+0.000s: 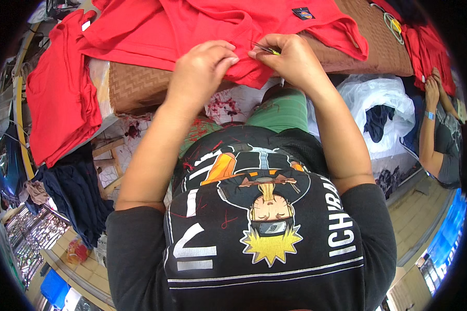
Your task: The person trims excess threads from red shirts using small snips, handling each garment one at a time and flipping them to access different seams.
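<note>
A red garment (140,32) with a dark label lies spread over the brown padded surface in front of me. My left hand (207,65) is closed at its lower part, thumb and fingers drawn together on the cloth. Just across from it, my right hand (288,58) grips small thread snips (267,48). Their dark blades point left toward the cloth, and a bit of yellow shows by my fingers. Between the two hands, a fold of the garment hangs over the near edge toward my lap.
Folded red garments (62,98) hang at the left, above dark blue cloth (75,186). The brown padded surface (140,88) has a near edge before my knees. A white plastic bag (384,96) stands at right. Beyond it, another person's hands (433,90) touch red garments.
</note>
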Action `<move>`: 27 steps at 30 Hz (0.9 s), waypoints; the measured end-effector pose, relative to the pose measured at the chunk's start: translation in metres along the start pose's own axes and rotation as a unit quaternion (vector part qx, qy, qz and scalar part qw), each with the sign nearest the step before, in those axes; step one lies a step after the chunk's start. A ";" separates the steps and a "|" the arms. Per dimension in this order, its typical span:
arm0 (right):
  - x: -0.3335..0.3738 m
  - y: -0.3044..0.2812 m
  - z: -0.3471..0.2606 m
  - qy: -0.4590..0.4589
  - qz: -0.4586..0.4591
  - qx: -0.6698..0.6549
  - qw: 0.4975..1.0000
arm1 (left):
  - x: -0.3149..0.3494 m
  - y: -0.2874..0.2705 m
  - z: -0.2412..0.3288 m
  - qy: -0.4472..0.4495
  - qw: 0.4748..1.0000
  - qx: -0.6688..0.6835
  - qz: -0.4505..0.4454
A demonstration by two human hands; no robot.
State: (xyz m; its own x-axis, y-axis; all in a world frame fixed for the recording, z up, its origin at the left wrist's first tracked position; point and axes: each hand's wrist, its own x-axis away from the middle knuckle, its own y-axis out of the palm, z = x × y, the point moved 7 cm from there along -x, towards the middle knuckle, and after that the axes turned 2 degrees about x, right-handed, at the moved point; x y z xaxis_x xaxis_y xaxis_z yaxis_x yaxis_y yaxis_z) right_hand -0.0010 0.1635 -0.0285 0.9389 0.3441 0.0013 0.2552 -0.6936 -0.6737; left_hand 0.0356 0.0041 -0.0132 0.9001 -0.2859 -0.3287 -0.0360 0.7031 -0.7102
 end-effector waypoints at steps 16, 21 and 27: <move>0.003 -0.004 -0.003 0.072 -0.050 -0.007 0.996 | -0.007 -0.019 0.017 0.052 0.996 -0.071 0.021; 0.001 0.001 0.006 0.017 -0.033 -0.020 0.999 | -0.016 -0.013 0.017 0.112 0.984 -0.137 0.022; 0.003 -0.001 0.001 0.009 -0.031 -0.008 0.999 | -0.012 -0.014 0.010 0.171 0.976 -0.138 -0.001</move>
State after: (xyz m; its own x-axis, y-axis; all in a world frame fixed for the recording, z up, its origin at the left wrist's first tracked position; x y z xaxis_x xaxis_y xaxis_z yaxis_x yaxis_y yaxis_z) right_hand 0.0013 0.1659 -0.0285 0.9254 0.3748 0.0558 0.3159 -0.6819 -0.6597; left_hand 0.0300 0.0039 0.0070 0.7051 -0.5206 -0.4814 -0.1912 0.5141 -0.8361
